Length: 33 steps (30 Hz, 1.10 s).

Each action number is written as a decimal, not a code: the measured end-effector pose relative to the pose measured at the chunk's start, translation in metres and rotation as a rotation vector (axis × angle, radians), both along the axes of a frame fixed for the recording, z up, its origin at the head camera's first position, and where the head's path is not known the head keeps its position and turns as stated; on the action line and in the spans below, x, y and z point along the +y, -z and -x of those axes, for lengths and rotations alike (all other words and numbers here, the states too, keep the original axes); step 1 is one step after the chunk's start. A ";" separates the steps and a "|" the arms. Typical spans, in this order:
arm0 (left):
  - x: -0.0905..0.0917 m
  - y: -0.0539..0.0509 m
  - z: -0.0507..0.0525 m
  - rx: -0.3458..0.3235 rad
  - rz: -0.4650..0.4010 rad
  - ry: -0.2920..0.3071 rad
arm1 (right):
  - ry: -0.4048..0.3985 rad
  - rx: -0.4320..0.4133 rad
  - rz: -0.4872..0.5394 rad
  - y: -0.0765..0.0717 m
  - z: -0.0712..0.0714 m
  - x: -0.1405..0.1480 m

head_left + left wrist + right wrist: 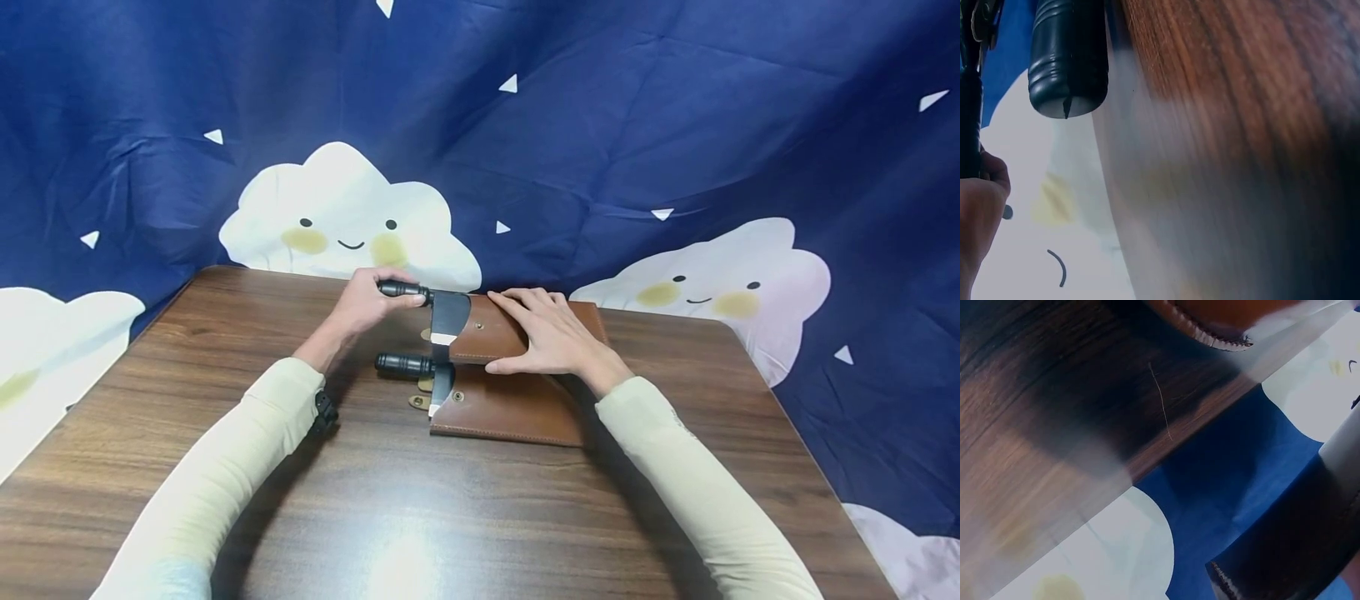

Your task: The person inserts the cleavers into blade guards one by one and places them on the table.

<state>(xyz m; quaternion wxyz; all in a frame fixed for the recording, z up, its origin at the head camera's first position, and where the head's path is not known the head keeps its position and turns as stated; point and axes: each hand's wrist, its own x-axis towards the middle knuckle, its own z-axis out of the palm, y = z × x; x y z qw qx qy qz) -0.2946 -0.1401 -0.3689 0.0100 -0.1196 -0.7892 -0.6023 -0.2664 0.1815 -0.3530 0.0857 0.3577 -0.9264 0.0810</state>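
Note:
Two cleavers in brown leather sheaths lie one behind the other in the head view, handles to the left. My left hand [363, 302] grips the black handle [401, 288] of the far cleaver. My right hand [551, 333] holds that cleaver's sheath [491, 337] across its width, thumb at the near edge, fingers at the far edge. A dark strip of blade [450, 312] with a bright edge shows outside the sheath. The near cleaver's handle [403, 365] and sheath [510, 408] are untouched. Its handle end [1069, 69] looms in the left wrist view.
Strap tabs with snaps [418, 402] stick out loose at the sheath mouths. A wooden table [337, 517] carries everything. Behind its far edge hangs a blue curtain [525, 150] with white clouds.

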 end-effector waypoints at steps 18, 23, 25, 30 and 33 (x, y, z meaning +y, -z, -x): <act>0.010 0.002 0.003 0.037 -0.017 0.002 | 0.012 0.019 0.005 0.000 0.000 0.000; 0.010 0.002 0.003 0.034 -0.010 0.004 | 0.008 0.032 0.014 0.001 0.000 0.000; 0.011 0.002 0.003 0.040 -0.011 0.003 | 0.009 0.042 0.020 0.002 0.000 0.000; 0.014 0.000 0.002 0.089 0.004 0.013 | 0.005 0.051 0.022 0.003 0.001 -0.003; 0.016 -0.001 0.001 0.105 0.008 0.021 | 0.001 0.052 0.016 0.002 0.001 -0.004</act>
